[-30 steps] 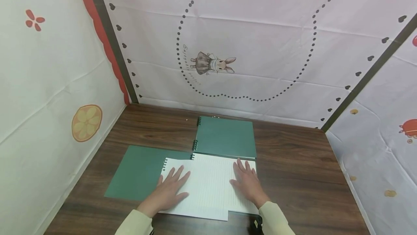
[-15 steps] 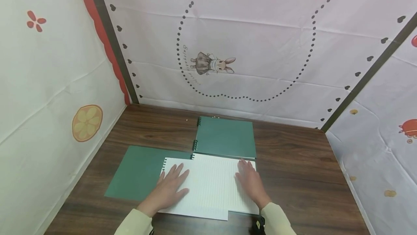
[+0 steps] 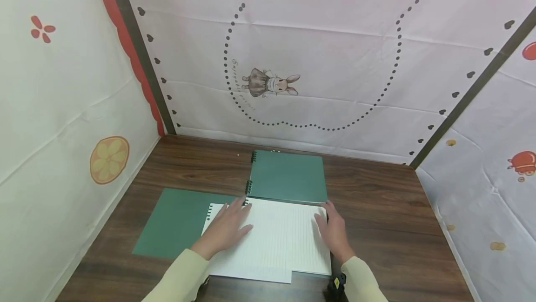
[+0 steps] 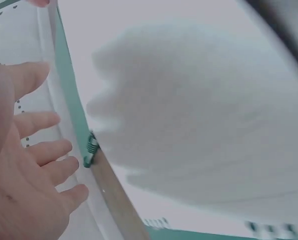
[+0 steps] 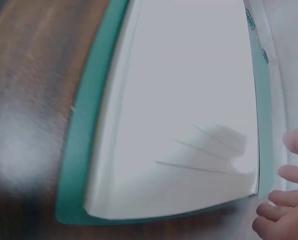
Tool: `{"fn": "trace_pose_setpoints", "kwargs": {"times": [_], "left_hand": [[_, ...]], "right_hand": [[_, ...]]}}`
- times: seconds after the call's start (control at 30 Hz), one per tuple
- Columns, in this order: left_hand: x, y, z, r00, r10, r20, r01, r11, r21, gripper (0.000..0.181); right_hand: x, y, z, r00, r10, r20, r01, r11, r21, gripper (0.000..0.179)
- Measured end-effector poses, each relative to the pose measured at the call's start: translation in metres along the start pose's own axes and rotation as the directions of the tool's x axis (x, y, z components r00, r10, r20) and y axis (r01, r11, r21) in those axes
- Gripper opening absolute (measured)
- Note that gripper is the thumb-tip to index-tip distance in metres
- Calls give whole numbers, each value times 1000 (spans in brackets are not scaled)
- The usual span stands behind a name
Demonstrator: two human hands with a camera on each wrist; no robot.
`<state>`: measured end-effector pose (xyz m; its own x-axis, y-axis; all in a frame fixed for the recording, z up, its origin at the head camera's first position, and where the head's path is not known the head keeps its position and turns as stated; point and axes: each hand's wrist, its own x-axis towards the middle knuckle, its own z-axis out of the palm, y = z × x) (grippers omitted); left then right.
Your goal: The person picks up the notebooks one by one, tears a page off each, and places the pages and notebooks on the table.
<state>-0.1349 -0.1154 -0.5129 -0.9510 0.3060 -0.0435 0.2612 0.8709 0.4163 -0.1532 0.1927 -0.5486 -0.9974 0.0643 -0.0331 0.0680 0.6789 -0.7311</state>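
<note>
An open spiral notebook with white lined pages [image 3: 268, 241] lies in the middle of the head view, its green cover [image 3: 167, 223] spread out to the left. One loose-looking sheet sits shifted lower on the page block. My left hand [image 3: 226, 228] hovers over the upper left of the pages, fingers loosely extended; in the left wrist view its shadow falls on the paper and nothing is between the fingers. At the right edge of the pages is my right hand [image 3: 335, 231], with relaxed fingers near the upper right corner. The right wrist view shows those fingers [image 5: 293, 175] beside the paper, holding nothing.
A closed green spiral notebook [image 3: 289, 176] lies just behind the open one. Small white bits [image 3: 274, 151] lie at its back edge. Printed white cloth walls [image 3: 314, 60] enclose the dark wooden table [image 3: 377, 209] at the back and both sides.
My left hand has lifted off the page and moved right and up. My right hand has slid from the page to its right edge. The notebooks stay where they were.
</note>
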Motion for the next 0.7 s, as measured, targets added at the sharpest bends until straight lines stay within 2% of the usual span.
{"fn": "trace_pose_setpoints", "kwargs": {"times": [0.3,0.5,0.7], "left_hand": [[39,15,-1,1000,27,-8,-27,999,34,54],[61,20,3,999,51,-1,-51,998,33,51],[76,22,5,999,50,3,-50,997,59,49]], "right_hand": [[13,3,-7,991,134,27,-134,991,0,51],[17,4,-9,985,173,22,-173,985,5,51],[20,4,-7,980,194,34,-195,981,19,51]]}}
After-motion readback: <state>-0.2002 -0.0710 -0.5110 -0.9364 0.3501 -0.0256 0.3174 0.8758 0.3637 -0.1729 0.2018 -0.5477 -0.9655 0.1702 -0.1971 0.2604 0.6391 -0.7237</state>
